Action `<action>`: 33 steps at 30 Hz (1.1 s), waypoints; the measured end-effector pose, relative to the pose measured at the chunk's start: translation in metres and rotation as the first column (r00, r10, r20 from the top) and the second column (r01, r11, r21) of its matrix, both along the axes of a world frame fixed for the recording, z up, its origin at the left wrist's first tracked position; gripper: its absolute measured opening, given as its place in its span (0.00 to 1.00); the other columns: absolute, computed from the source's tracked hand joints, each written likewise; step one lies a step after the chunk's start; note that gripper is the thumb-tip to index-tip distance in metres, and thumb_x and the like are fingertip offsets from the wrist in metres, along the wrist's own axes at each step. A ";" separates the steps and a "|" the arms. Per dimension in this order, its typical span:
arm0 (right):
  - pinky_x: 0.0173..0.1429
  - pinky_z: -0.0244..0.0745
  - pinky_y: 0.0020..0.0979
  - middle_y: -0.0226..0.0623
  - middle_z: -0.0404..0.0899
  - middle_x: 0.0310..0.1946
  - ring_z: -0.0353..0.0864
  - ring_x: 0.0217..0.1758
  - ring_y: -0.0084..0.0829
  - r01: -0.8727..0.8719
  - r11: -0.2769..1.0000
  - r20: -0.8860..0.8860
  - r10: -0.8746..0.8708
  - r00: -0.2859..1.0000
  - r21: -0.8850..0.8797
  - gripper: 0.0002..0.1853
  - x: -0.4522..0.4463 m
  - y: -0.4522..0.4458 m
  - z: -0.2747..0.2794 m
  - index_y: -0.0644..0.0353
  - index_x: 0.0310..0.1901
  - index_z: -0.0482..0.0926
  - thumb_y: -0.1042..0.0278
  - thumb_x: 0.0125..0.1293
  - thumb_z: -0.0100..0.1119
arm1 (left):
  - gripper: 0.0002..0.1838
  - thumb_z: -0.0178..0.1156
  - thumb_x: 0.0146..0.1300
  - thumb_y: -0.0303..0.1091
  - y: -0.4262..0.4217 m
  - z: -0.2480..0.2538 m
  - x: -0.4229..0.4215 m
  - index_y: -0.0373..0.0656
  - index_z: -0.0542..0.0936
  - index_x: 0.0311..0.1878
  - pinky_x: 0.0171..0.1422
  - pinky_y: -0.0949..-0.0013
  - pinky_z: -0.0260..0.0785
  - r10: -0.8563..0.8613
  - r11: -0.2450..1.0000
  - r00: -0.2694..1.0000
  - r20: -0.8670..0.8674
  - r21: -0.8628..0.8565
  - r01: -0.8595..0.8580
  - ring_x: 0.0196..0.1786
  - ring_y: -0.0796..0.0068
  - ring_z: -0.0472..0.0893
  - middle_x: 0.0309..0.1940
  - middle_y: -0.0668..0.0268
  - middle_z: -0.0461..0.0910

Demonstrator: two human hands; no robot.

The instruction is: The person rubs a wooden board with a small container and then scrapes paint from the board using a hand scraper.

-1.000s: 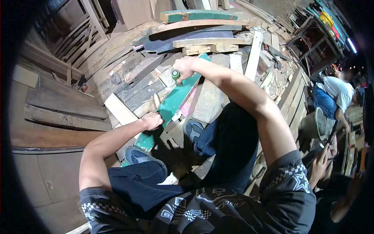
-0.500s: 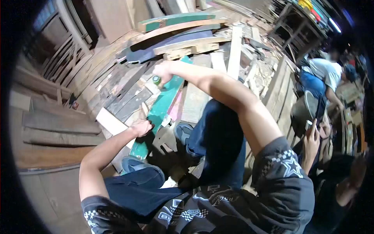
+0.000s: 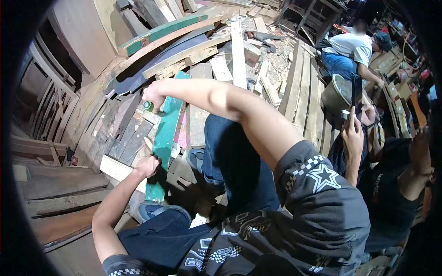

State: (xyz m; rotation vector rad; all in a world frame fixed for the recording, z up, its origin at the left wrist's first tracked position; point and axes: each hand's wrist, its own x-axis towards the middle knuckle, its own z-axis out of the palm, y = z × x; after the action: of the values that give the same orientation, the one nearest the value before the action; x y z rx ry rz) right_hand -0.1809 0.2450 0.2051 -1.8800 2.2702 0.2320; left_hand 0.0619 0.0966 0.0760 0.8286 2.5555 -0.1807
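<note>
A long green-painted plank (image 3: 166,131) lies slantwise before me, its lower end near my shoe. My left hand (image 3: 147,166) is closed on the plank's left edge, toward its lower end. Farther up, my right hand (image 3: 154,93) is wrapped around a tool at the plank's upper left side. Only a round green end (image 3: 148,106) of that tool shows below the fist; its kind is hidden. A pale wooden board (image 3: 119,166) runs beneath or beside the plank near my left hand; which, I cannot tell.
Curved timbers (image 3: 175,34) are stacked ahead. Wood scraps and boards cover the floor around the plank. Stacked boards (image 3: 64,191) stand at left. On the right, one person (image 3: 347,48) bends beside a bucket (image 3: 338,92), and another person's hand (image 3: 353,135) holds a phone-like dark object.
My view has swung to the right, so the plank and both hands appear farther left. Both hands keep their grips, and the plank shows no clear movement on the floor.
</note>
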 end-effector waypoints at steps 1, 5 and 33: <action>0.32 0.80 0.39 0.45 0.84 0.28 0.85 0.28 0.39 0.005 1.000 -0.001 -0.005 1.000 0.008 0.27 0.000 0.000 0.000 0.64 0.36 0.84 0.44 0.49 0.70 | 0.14 0.57 0.58 0.34 0.003 0.004 0.002 0.42 0.78 0.47 0.49 0.53 0.76 0.053 0.999 0.999 0.014 0.003 -0.053 0.45 0.53 0.83 0.41 0.52 0.81; 0.33 0.80 0.39 0.44 0.84 0.28 0.85 0.28 0.39 0.006 1.000 -0.004 -0.006 1.000 -0.014 0.27 0.000 -0.001 -0.002 0.64 0.36 0.84 0.44 0.49 0.70 | 0.15 0.61 0.56 0.36 -0.003 -0.005 0.001 0.43 0.79 0.47 0.47 0.53 0.77 0.055 0.998 0.998 0.025 -0.028 -0.054 0.43 0.52 0.84 0.37 0.53 0.82; 0.49 0.79 0.46 0.50 0.84 0.41 0.83 0.46 0.50 0.052 0.996 0.022 -0.054 0.998 0.073 0.28 0.011 0.004 0.011 0.60 0.40 0.84 0.43 0.46 0.71 | 0.15 0.61 0.55 0.36 -0.007 -0.011 0.006 0.48 0.80 0.48 0.48 0.52 0.76 0.142 0.990 0.984 0.109 0.010 -0.144 0.46 0.49 0.83 0.40 0.51 0.80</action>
State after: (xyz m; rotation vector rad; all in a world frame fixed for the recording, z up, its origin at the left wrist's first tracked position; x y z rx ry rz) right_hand -0.1704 0.2491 0.2157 -1.7754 2.2614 0.2786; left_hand 0.0683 0.0898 0.0653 0.6401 2.5055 -0.0662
